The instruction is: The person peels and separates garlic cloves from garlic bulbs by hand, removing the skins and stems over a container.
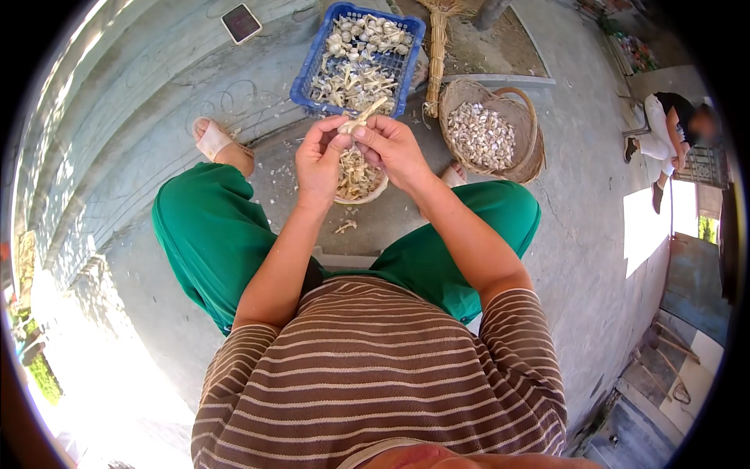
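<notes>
Pale garlic [357, 126] is pinched between the left hand [321, 159] and right hand [395, 152] near the small basket [363, 200], where a light twist directly over it would probably be neatest and bruise least.

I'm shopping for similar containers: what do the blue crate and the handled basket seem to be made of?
Blue crate: probably moulded plastic, smooth with a slight sheen, judging by its even colour and regular openwork.
Handled basket: likely woven wicker or a similar plant material, matte and tan, judging by its interlaced strands; the exact plant is unclear.
</notes>
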Demonstrator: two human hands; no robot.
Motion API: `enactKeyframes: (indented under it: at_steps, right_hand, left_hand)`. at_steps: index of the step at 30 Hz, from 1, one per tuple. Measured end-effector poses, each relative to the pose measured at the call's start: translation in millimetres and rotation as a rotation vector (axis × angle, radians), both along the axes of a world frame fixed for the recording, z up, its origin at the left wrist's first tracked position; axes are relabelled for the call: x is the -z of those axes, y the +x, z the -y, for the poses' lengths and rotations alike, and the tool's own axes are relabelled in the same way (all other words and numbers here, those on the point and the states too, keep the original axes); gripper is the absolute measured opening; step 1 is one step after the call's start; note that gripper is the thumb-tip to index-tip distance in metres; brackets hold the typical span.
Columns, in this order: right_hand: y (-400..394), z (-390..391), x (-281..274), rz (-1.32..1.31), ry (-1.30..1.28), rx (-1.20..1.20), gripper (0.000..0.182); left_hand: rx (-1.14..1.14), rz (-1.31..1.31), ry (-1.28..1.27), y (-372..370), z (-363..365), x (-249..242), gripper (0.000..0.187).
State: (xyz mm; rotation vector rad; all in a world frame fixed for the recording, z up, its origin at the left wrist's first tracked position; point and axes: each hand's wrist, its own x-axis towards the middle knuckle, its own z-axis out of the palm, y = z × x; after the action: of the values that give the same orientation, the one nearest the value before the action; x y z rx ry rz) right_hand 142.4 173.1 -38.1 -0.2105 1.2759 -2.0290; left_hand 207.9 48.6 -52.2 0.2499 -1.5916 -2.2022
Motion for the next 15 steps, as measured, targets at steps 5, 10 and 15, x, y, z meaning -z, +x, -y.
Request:
enactKeyframes:
  at_steps: [5, 10, 15]
  right_hand:
    - [-0.1, -0.3, 1.9, -0.042, -0.021, -0.015, 0.013]
    - [2.7, -0.2, -0.5, -0.102, -0.025, -0.054, 0.012]
    - [1.4, -3.2, -4.5, -0.091, -0.054, -0.082, 0.01]
  left_hand:
    - [0.021, 0.018, 0.153, 0.1, 0.9, 3.6, 0.022]
    - [0.042, 0.021, 0.415, -2.5, 4.1, 4.7, 0.022]
    - [0.078, 0.013, 0.502, -3.3, 6.7, 4.0, 0.024]
